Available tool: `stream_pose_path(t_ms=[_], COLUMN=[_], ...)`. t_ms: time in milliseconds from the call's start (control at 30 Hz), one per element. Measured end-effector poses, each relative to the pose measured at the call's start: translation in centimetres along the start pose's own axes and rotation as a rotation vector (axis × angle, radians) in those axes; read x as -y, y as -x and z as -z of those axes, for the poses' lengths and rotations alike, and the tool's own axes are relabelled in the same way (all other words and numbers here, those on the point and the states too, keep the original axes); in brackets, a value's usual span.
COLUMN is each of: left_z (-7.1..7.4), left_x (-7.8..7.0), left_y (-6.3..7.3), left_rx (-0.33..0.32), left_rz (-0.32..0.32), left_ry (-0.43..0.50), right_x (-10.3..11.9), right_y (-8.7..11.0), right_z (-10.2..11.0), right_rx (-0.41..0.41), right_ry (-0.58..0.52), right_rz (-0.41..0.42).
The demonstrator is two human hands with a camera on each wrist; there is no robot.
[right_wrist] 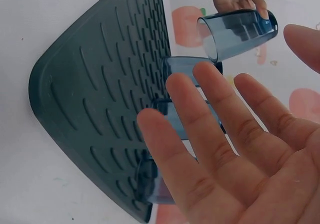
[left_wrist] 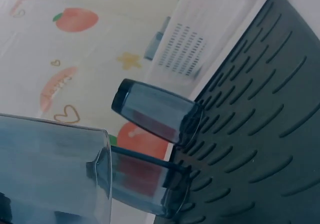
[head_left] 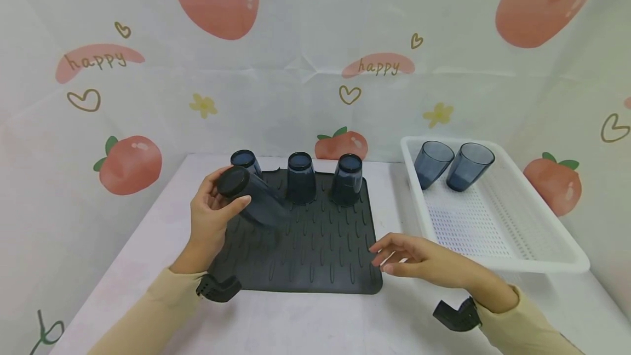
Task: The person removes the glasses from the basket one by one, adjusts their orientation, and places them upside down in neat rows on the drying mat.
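Observation:
My left hand (head_left: 212, 212) grips a blue drinking glass (head_left: 261, 201) near its base, thumb on one side. The glass is tilted over the black ridged mat (head_left: 315, 256), base up to the left and mouth down to the right. In the right wrist view the mouth of this glass (right_wrist: 240, 34) hangs apart from the mat. Three more blue glasses stand upside down along the mat's back: a left one (head_left: 245, 159), partly hidden, a middle one (head_left: 301, 179) and a right one (head_left: 347, 179). My right hand (head_left: 419, 259), fingers spread and holding nothing, hovers by the mat's right edge.
A white perforated basket (head_left: 547, 229) stands on the right of the white table (head_left: 305, 322). Two blue glasses, one left (head_left: 434, 163) and one right (head_left: 470, 166), lean at its back left. Behind hangs a fruit-printed cloth (head_left: 276, 103).

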State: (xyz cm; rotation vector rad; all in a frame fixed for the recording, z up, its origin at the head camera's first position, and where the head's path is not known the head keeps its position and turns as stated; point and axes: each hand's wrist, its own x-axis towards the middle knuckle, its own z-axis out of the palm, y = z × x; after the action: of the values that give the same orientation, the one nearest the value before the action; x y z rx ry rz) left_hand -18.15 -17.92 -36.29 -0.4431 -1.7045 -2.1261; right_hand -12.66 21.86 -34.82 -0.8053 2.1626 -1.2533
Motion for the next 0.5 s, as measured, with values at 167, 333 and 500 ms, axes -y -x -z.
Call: stream_pose_path(t_ms=[167,333,500], left_z=[0.6,1.2,1.4], left_x=[-0.5,-0.7,-1.1], left_y=[0.0,0.0,-0.1], left_rx=[-0.032,-0.070,-0.102], left_rz=[-0.005,0.003,0.016], left_ry=[-0.002,-0.021,-0.059], right_x=[0.0,-0.1,0.1], right_y=[0.0,0.1,0.1], right_z=[0.0,-0.1,-0.1], right_rx=[-0.004,0.006,0.008], right_ry=[0.004,-0.012,-0.016], right_rz=[0.000,-0.005,-0.009])
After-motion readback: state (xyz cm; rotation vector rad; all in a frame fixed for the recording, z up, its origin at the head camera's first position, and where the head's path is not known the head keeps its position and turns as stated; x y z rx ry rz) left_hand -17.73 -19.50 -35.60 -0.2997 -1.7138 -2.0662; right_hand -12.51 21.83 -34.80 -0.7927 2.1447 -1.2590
